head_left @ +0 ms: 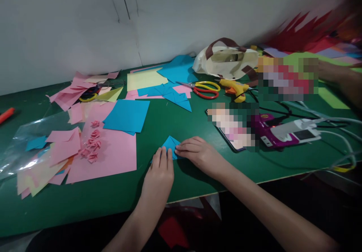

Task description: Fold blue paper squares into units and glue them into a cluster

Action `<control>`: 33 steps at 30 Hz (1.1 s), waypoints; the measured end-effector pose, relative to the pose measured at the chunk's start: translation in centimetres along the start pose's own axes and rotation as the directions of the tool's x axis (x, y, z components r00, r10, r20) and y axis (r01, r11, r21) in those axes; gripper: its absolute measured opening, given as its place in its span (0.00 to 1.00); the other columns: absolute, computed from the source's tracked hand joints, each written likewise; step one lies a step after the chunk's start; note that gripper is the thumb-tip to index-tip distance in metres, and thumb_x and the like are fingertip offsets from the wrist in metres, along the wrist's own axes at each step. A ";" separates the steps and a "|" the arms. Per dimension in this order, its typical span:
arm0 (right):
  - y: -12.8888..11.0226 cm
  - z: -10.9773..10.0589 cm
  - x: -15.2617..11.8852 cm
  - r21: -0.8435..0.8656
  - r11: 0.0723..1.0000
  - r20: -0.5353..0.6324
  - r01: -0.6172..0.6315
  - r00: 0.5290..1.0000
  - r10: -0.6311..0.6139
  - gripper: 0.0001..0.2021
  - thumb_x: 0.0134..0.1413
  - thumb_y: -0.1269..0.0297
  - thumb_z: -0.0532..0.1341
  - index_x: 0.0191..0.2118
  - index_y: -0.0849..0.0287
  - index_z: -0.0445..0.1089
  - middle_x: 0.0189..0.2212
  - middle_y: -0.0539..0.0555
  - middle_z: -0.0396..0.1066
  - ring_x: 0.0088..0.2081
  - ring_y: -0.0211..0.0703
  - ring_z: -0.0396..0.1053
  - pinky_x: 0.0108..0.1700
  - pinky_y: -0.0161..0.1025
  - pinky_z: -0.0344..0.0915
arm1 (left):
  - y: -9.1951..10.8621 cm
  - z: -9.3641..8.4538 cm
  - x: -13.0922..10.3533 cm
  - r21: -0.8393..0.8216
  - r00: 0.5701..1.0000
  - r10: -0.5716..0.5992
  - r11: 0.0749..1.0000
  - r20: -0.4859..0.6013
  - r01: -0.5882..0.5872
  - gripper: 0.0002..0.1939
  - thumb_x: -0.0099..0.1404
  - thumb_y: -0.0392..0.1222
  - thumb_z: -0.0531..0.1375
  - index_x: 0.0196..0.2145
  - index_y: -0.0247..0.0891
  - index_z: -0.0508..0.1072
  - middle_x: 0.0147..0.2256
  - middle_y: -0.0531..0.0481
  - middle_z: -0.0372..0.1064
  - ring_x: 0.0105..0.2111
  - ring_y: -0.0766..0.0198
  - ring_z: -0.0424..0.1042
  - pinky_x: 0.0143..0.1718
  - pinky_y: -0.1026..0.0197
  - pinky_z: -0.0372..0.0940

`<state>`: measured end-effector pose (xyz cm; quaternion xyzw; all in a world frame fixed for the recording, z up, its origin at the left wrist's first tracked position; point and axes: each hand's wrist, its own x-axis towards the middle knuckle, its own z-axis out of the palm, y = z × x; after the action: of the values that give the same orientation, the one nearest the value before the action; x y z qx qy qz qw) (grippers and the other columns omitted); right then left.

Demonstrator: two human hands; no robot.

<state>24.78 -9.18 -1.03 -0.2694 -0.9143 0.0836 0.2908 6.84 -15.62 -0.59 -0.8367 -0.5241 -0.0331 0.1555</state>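
A small piece of blue paper [170, 142], folded to a point at the top, lies flat on the green table near its front edge. My left hand [160, 169] rests on its left part, fingers stretched out and pressing down, the thumb hidden. From the right, my right hand [199, 154] has its fingers closed together at the paper's right corner. Both hands cover the paper's lower part. Close by on the left, a blue sheet [126, 115] overlaps a large pink sheet [113, 154] that carries several small pink paper roses [94, 144].
Paper scraps and a clear plastic bag [17, 150] lie left. Behind are scissors [206, 89], a yellow glue gun [236, 89] and a cloth bag [226, 61]. A phone [223, 131], purple power strip [264, 131] and cables sit right. Another person's arm [339, 74] reaches in.
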 end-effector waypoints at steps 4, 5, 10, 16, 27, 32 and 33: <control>-0.3 0.0 0.0 -0.095 0.995 -0.004 0.009 1.000 -0.009 0.14 0.64 0.68 0.49 0.44 0.57 0.71 0.42 0.52 0.74 0.44 0.39 0.69 0.42 0.41 0.61 | 0.7 -0.1 -0.1 0.040 0.999 0.029 0.999 0.044 -0.031 0.22 0.62 0.26 0.48 0.53 0.25 0.67 0.52 0.32 0.65 0.53 0.49 0.65 0.47 0.53 0.67; -0.4 0.0 -0.1 -0.118 0.993 -0.011 0.014 1.000 -0.015 0.14 0.64 0.68 0.49 0.44 0.57 0.71 0.42 0.51 0.74 0.44 0.39 0.69 0.41 0.41 0.61 | 0.8 -0.1 -0.1 0.041 0.999 0.020 0.999 0.049 -0.022 0.22 0.62 0.26 0.47 0.53 0.24 0.67 0.52 0.31 0.64 0.53 0.48 0.64 0.48 0.52 0.66; -0.8 0.0 -0.2 -0.173 0.985 -0.015 0.026 0.999 -0.029 0.14 0.64 0.69 0.48 0.43 0.61 0.71 0.42 0.52 0.74 0.44 0.41 0.69 0.43 0.42 0.61 | 1.0 0.0 -0.1 0.062 0.999 -0.014 0.998 0.032 0.012 0.24 0.61 0.25 0.45 0.53 0.24 0.66 0.54 0.31 0.63 0.54 0.48 0.63 0.48 0.52 0.67; -1.0 0.1 -0.3 -0.103 0.995 0.001 -0.015 1.000 0.015 0.12 0.62 0.69 0.51 0.45 0.62 0.71 0.43 0.53 0.74 0.46 0.42 0.68 0.44 0.42 0.64 | 0.9 0.1 -0.2 0.061 1.000 0.003 0.998 0.023 -0.005 0.24 0.61 0.24 0.44 0.53 0.25 0.67 0.53 0.32 0.64 0.54 0.49 0.64 0.49 0.51 0.66; -1.1 0.2 0.0 -0.101 0.994 -0.039 -0.038 0.999 0.034 0.12 0.62 0.67 0.51 0.40 0.61 0.73 0.41 0.52 0.75 0.43 0.41 0.69 0.43 0.42 0.63 | 0.3 0.2 -0.4 0.067 0.997 0.074 0.995 0.011 -0.074 0.22 0.61 0.25 0.47 0.51 0.31 0.67 0.52 0.28 0.65 0.53 0.44 0.64 0.47 0.47 0.66; -1.4 0.0 -0.1 -0.102 0.992 0.009 -0.070 0.997 0.071 0.11 0.61 0.69 0.54 0.41 0.60 0.73 0.43 0.52 0.74 0.45 0.40 0.69 0.43 0.41 0.62 | -0.2 0.3 -0.7 0.024 0.993 0.118 0.993 -0.008 -0.117 0.22 0.60 0.26 0.49 0.51 0.33 0.66 0.52 0.29 0.65 0.53 0.42 0.64 0.45 0.47 0.67; -1.5 -0.1 -0.1 -0.100 0.992 0.019 -0.079 0.996 0.082 0.11 0.61 0.70 0.54 0.42 0.60 0.73 0.43 0.52 0.74 0.45 0.40 0.69 0.42 0.41 0.63 | -0.3 0.3 -0.8 0.017 0.992 0.130 0.991 -0.010 -0.129 0.22 0.59 0.26 0.50 0.51 0.34 0.66 0.51 0.29 0.65 0.53 0.42 0.64 0.45 0.47 0.67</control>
<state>24.25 -10.47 -0.58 -0.3191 -0.9090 0.0531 0.2628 6.17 -16.04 -0.95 -0.8675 -0.4681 -0.0236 0.1669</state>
